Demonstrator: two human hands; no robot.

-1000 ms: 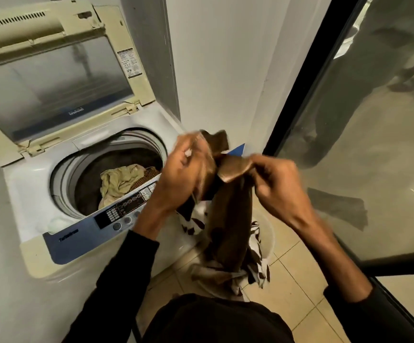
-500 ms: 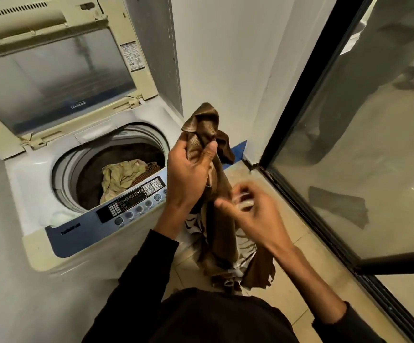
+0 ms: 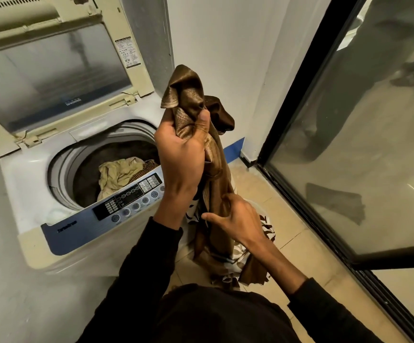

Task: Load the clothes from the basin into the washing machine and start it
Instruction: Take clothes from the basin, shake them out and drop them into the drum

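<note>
A top-loading washing machine (image 3: 27,184) stands at the left with its lid (image 3: 52,70) raised. A beige cloth (image 3: 119,173) lies in the drum. My left hand (image 3: 181,154) grips the top of a long brown garment (image 3: 188,95), holding it up just right of the control panel (image 3: 129,199). My right hand (image 3: 238,219) pinches the same garment lower down. The garment hangs into a white basin (image 3: 255,205) on the floor, which holds a brown-and-white patterned cloth (image 3: 266,227). Most of the basin is hidden by the clothes and my arms.
A white wall (image 3: 213,58) rises behind the basin, with a blue strip (image 3: 234,149) at its base. A dark-framed glass door (image 3: 349,144) runs along the right. The floor (image 3: 287,206) is beige tile.
My left hand has lifted the brown garment's top higher. My right hand has let go of the upper edge, dropped lower and now pinches the hanging cloth.
</note>
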